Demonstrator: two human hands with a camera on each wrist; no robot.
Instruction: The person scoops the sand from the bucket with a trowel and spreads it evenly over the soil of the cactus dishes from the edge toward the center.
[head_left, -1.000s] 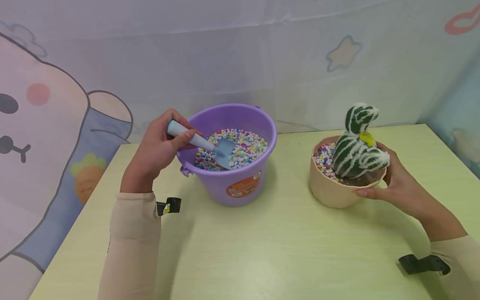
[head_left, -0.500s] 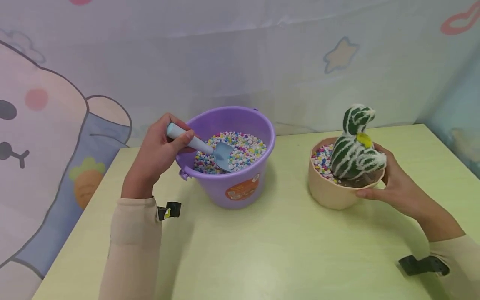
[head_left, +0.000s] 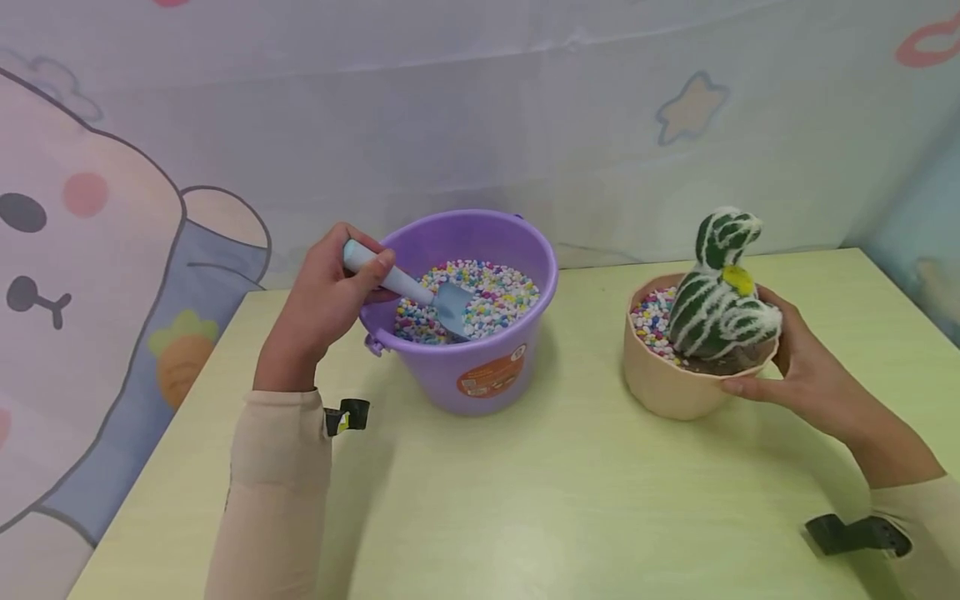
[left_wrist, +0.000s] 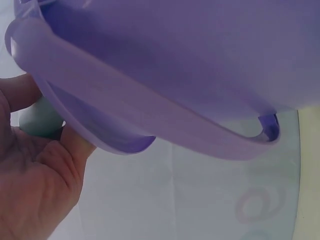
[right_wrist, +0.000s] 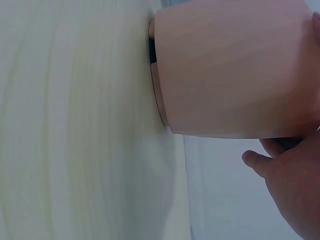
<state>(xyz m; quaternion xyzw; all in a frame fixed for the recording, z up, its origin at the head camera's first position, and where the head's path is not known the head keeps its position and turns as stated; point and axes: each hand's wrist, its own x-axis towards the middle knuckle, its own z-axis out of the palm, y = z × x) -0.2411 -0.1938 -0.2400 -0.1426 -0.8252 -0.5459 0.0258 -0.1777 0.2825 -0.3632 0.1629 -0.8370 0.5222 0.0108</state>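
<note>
My left hand (head_left: pixel 330 292) grips the pale blue handle of a small scoop (head_left: pixel 408 288) whose blade dips into coloured pebbles (head_left: pixel 487 292) inside a purple bucket (head_left: pixel 480 367). In the left wrist view the bucket's rim (left_wrist: pixel 150 115) fills the frame, with my left hand (left_wrist: pixel 35 170) at the lower left. My right hand (head_left: pixel 795 367) holds the right side of a beige pot (head_left: pixel 667 383), thumb on the rim. The pot carries a green-and-white cactus (head_left: pixel 720 308) and some pebbles. The right wrist view shows the pot's wall (right_wrist: pixel 230 70) and my right hand (right_wrist: pixel 290 185).
A pale green table (head_left: pixel 525 492) bears both containers, with open surface in front of them. A cartoon backdrop (head_left: pixel 112 250) stands behind and to the left. The table's right edge runs close to my right arm.
The scoop blade has shifted slightly within the pebbles. The bucket, the pot and my right hand have kept their places.
</note>
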